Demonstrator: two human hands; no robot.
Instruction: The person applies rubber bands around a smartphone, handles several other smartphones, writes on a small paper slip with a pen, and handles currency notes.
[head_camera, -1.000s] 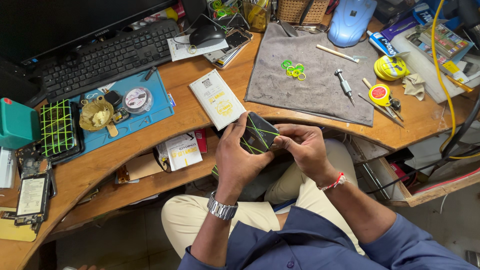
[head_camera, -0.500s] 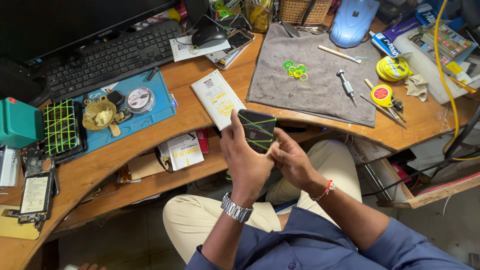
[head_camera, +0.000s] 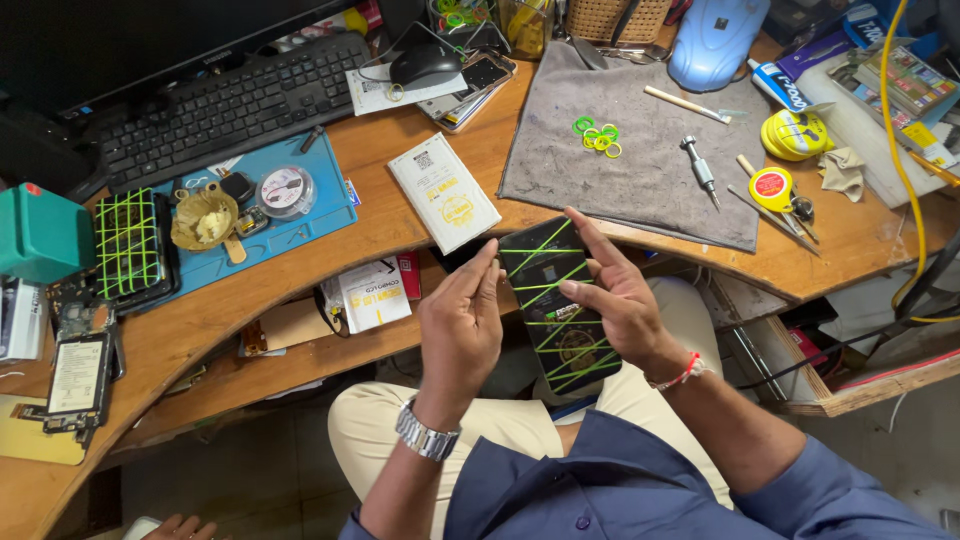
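Phone (head_camera: 560, 310) now lower, lengthwise — both hands (head_camera: 540, 320) gripping.

Curved wooden desk (head_camera: 300, 300) with a lower shelf (head_camera: 300, 350) (cluttered); grey floor (head_camera: 250, 470) beneath; even light

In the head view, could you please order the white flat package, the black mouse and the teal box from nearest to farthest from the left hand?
From the left hand:
1. White flat package, just above it near the desk edge.
2. Black mouse, farther up, at the back beside the keyboard.
3. Teal box, far off at the desk's left end.
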